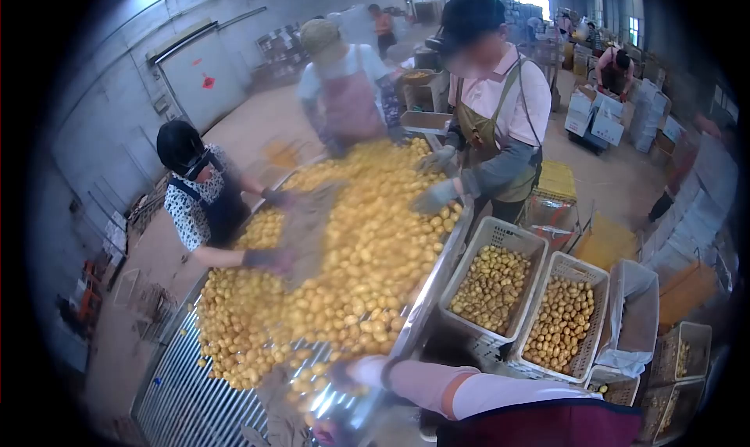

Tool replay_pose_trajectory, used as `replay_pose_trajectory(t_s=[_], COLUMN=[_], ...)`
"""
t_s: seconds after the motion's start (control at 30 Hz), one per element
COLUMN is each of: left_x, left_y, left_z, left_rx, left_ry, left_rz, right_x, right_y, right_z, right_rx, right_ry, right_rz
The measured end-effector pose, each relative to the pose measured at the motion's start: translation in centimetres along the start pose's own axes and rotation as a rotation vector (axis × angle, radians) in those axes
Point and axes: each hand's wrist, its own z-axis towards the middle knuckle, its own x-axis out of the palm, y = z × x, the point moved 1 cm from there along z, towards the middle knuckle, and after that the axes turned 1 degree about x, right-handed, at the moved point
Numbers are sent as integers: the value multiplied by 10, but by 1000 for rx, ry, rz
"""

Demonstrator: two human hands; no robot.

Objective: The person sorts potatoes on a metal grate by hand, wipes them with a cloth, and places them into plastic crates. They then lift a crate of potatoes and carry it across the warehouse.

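Observation:
My right hand (344, 376), gloved and smeared by motion, reaches in from the lower right in a pale pink sleeve (426, 381). It is at the near edge of a big heap of small yellow potatoes (367, 267), over the ribbed metal sorting table (195, 416). At the bottom edge is my left hand (332, 431), in a purplish glove and mostly cut off; its fingers are too blurred to read. Left of both hands lies a crumpled brown cloth (283, 404), with a few loose potatoes (308, 381) between. I cannot tell whether either hand grips the cloth.
Across the heap, a person (207, 185) has purple-gloved hands on another brown cloth (308, 232). Two people (348, 88) (500, 103) stand at the far end and right side. Crates of potatoes (491, 287) (558, 322) line the right side, beside a lined crate (629, 314).

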Motion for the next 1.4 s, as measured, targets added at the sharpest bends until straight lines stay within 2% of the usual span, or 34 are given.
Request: replay_pose_trajectory(t_s=[0.03,0.07,0.13,0.2,0.23,0.27,0.3,0.33,0.4,0.47,0.5,0.53,0.6,0.63,0.67,0.7,0.77,0.8,0.83,0.9,0.93,1.0,1.03,1.07,1.1,1.13,1.17,1.2,1.27,1.37,1.4], left_x=[-1,-9,-1,12,22,33,48,63,109,138,147,162,194,205,216,227,241,246,248,253,254,264,264,270,269,267,264,264,270,277,278], left_y=[-14,-71,-79,-75,-72,-68,-68,-68,-77,-108,-128,-138,-145,-141,-135,-129,-126,-123,-116,-91,-105,-115,-115,-89,-91,-98,-101,-95,-72,-48,-50], left_z=[-8,-19,-16,1,7,11,12,12,3,-16,-28,-39,-65,-69,-63,-53,-22,-8,6,28,24,19,18,32,29,24,22,26,39,54,54], left_rx=[107,600,549,513,491,466,500,534,713,752,702,782,973,1005,1038,1069,1010,973,936,1003,1010,1059,1080,1083,1079,1075,1073,1079,1087,1096,1083], left_ry=[6,24,-77,-177,-221,-257,-245,-232,-98,200,424,498,628,641,643,639,590,577,560,608,669,667,665,617,628,639,650,644,639,625,643], left_rz=[169,413,427,438,441,444,407,370,207,143,168,270,439,420,400,384,400,507,616,786,905,891,888,849,860,871,883,895,921,933,985], right_x=[-10,-19,-28,14,24,35,48,56,58,51,50,42,39,38,35,34,64,54,64,113,150,259,330,373,413,447,479,521,631,668,675], right_y=[6,14,27,-2,-15,-29,-32,-36,-57,-90,-109,-135,-184,-200,-235,-269,-357,-337,-351,-400,-426,-479,-496,-482,-451,-415,-374,-340,-307,-202,-183], right_z=[-13,-26,-45,-2,14,29,18,3,-29,-51,-50,-96,-172,-206,-235,-266,-290,-339,-360,-389,-396,-393,-383,-385,-387,-383,-374,-364,-317,-291,-278], right_rx=[34,70,57,-401,-875,-1284,-1228,-1133,-1151,-1445,-1773,-1364,-898,-683,-740,-624,-715,-584,-540,-367,-231,172,392,742,1073,1250,1285,1339,1172,1395,1348], right_ry=[60,116,132,-30,-233,-577,-455,-238,-103,-129,-113,-356,-781,-1048,-618,-210,-578,-927,-1177,-1479,-1635,-1895,-1943,-1808,-1477,-1156,-1046,-845,-1359,-821,-914], right_rz=[44,99,264,618,347,78,401,805,1193,1291,1289,1342,1324,1330,1821,2335,2130,2119,2115,2083,2071,2008,1950,1675,1195,802,778,670,1475,911,1022])
